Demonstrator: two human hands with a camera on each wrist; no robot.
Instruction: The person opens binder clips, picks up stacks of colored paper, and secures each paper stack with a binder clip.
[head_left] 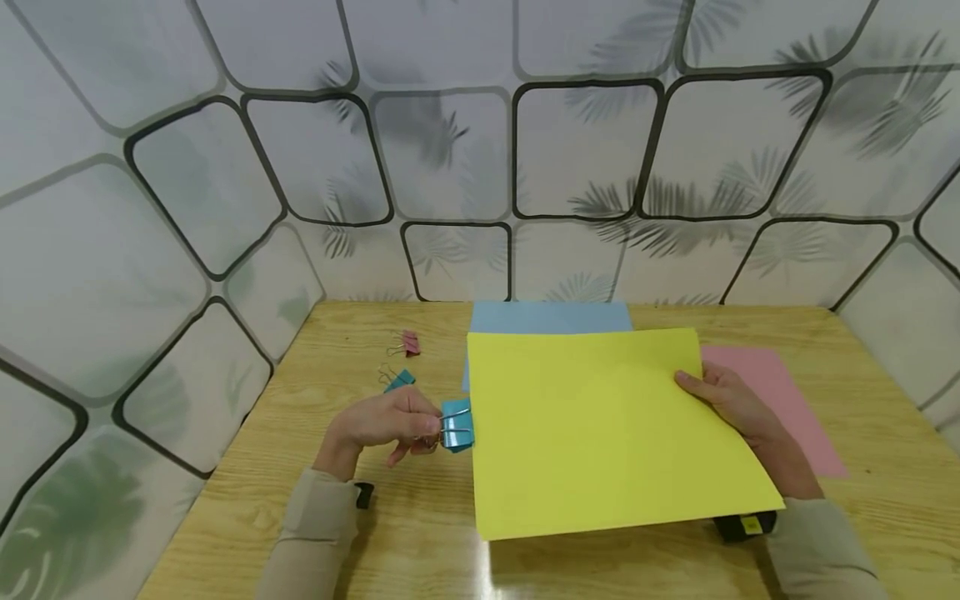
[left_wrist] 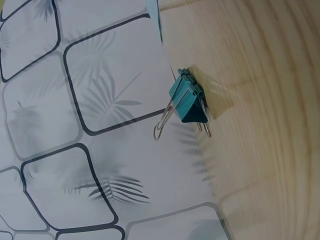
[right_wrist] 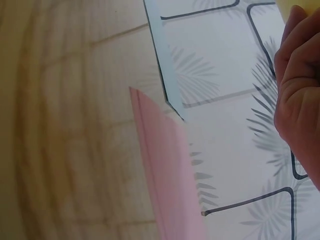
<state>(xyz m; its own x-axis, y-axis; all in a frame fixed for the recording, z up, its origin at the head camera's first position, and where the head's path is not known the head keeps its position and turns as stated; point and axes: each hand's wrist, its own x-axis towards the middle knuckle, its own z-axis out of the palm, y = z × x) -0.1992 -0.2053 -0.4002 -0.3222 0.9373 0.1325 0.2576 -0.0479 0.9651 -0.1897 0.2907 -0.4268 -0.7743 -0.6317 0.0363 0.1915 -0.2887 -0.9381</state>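
Observation:
My right hand holds a yellow sheet of paper by its right edge, thumb on top, raised above the table. At the sheet's left edge, my left hand pinches a light-blue binder clip with wire handles. The clip meets the paper's edge; I cannot tell how far it reaches over it. In the right wrist view, only part of the right hand shows at the right border. The left hand is out of sight in the left wrist view.
Beyond the left hand lie a teal binder clip and a pink binder clip. The teal clip also shows in the left wrist view. Blue paper and pink paper lie partly covered on the wooden table. A patterned wall stands behind.

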